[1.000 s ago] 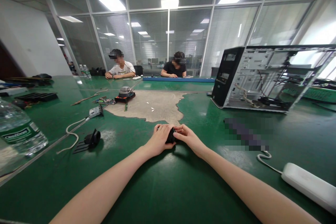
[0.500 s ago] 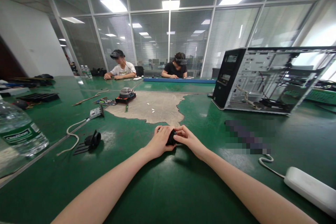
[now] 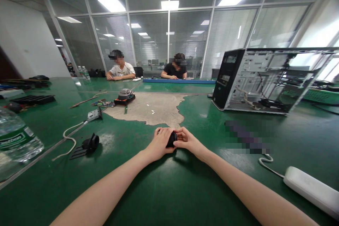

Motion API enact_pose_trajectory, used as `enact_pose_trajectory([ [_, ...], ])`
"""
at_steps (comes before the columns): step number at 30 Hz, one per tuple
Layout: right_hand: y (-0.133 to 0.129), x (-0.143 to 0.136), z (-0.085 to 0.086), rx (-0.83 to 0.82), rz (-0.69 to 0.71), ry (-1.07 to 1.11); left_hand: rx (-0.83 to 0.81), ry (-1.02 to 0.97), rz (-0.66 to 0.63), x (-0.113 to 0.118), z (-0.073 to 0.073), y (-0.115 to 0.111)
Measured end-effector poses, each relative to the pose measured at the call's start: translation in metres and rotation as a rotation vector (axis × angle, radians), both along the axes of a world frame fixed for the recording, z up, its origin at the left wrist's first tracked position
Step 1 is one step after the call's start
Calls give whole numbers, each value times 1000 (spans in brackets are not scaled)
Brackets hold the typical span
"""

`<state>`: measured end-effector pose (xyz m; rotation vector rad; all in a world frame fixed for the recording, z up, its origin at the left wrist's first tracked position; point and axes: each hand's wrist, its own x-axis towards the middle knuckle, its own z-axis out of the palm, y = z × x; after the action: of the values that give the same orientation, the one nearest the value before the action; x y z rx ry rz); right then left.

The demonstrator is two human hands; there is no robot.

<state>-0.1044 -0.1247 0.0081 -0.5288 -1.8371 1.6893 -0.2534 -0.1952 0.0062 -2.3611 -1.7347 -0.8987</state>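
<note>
A small black part (image 3: 171, 140), mostly covered by fingers, is held low over the green table in front of me. My left hand (image 3: 159, 143) wraps over it from the left, closed around its body. From the right, my right hand (image 3: 189, 141) grips its near right edge between thumb and fingers. What kind of part it is, I cannot make out. To the left lies a black plastic fan duct-like piece (image 3: 90, 143) with long prongs. Beyond my hands a bare, worn patch (image 3: 156, 107) shows in the tabletop.
An opened computer case (image 3: 233, 77) stands at the right. A white power brick (image 3: 309, 189) with its cord lies near right, a blurred dark item (image 3: 247, 136) beyond it. A water bottle (image 3: 16, 137), metal bracket (image 3: 94, 114) and heatsink fan (image 3: 125, 96) are leftward. Two people sit across.
The view has shifted slightly, so the surroundings sit a little further left. My right fingers have moved slightly at the black part's edge; both hands still hold it.
</note>
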Motion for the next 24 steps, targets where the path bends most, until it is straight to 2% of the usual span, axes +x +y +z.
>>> enact_pose_trajectory([
  [7, 3, -4, -7, 35, -131, -57, -1, -3, -5, 0, 2, 0],
  [16, -2, 1, 4, -1, 13, 1, -11, 6, 12, 0, 0, 1],
  [24, 1, -5, -5, 7, -78, -16, -6, 6, 4, 0, 0, 1],
])
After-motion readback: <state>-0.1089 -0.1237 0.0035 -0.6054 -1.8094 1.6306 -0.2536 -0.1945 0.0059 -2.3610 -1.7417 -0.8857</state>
